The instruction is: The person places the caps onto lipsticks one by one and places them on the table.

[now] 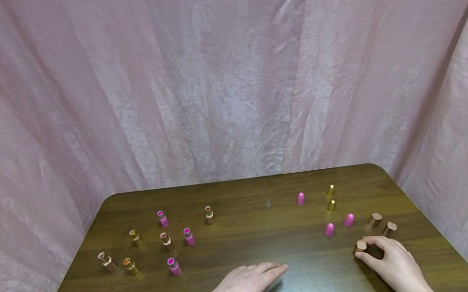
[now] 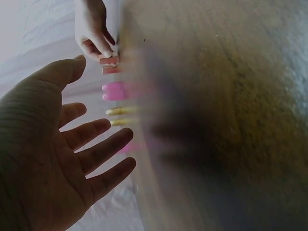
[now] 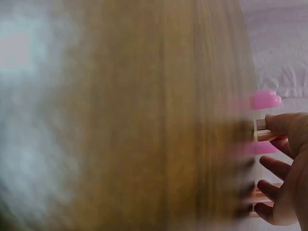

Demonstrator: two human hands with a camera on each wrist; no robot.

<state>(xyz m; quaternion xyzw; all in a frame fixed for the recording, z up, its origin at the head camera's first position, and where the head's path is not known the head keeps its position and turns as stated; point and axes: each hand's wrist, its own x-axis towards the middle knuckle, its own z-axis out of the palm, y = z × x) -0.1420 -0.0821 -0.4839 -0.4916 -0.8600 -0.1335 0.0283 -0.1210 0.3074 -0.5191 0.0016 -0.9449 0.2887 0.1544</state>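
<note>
My right hand (image 1: 395,263) pinches a rose-gold lipstick cap (image 1: 360,246) between thumb and index finger at the table's right side. In the right wrist view the cap (image 3: 262,130) shows between the fingertips, the other fingers spread apart. Two more rose-gold caps (image 1: 375,219) stand just beyond that hand. My left hand (image 1: 247,289) hovers palm down over the front middle of the table, fingers extended, holding nothing. Pink caps (image 1: 329,230) and gold caps (image 1: 331,205) stand behind the right hand. On the left are uncapped lipstick tubes: pink (image 1: 174,266), gold (image 1: 131,266) and rose-gold (image 1: 108,262).
The brown wooden table (image 1: 271,230) has rounded back corners. Pink curtains (image 1: 225,78) hang close behind it and at both sides. A rose-gold tube (image 1: 209,215) stands toward the back middle, and a pink cap (image 1: 300,199) at the back right.
</note>
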